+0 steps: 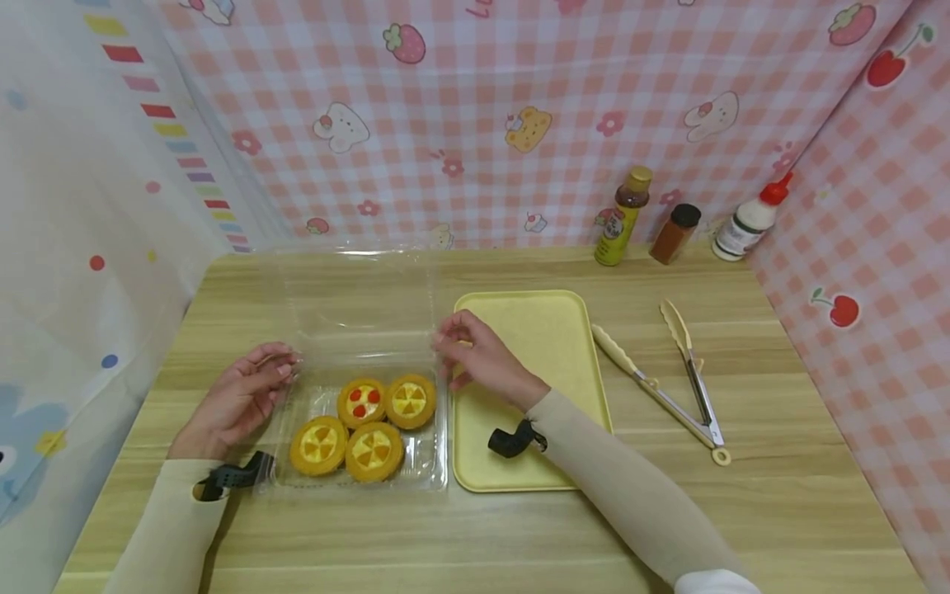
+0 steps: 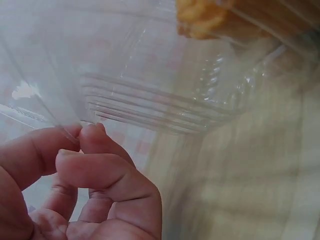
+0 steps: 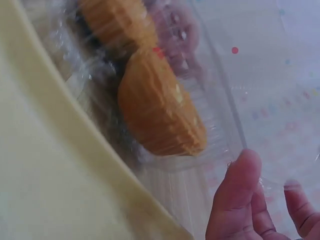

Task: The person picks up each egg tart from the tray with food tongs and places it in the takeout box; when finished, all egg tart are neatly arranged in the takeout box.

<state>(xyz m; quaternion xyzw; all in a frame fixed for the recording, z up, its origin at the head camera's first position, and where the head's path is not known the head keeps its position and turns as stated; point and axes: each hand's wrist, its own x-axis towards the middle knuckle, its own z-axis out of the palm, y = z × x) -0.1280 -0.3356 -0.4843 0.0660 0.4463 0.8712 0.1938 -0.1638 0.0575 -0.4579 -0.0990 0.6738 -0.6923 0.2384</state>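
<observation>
A clear plastic clamshell box (image 1: pixel 426 472) lies on the left half of the table, its lid (image 1: pixel 364 285) raised at the back. Several small tarts (image 1: pixel 374 451) sit in its base; one tart (image 1: pixel 362 402) has red pieces on top, the others yellow wedges. At the box's left edge, my left hand (image 1: pixel 241 396) pinches the thin plastic between thumb and fingertips, as the left wrist view shows close up. My right hand (image 1: pixel 482 359) is at the right edge near the fold, thumb (image 3: pixel 240 175) and fingers on the plastic rim. Part of this hand hangs over the tray.
A pale yellow tray (image 1: pixel 534 330) lies right beside the box. Farther right are spread tongs (image 1: pixel 701 396) with cream tips. Along the back stand a yellow-green bottle (image 1: pixel 616 231), a black-capped spice jar (image 1: pixel 674 235) and a white red-tipped bottle (image 1: pixel 745 227). Patterned cloth walls surround the table.
</observation>
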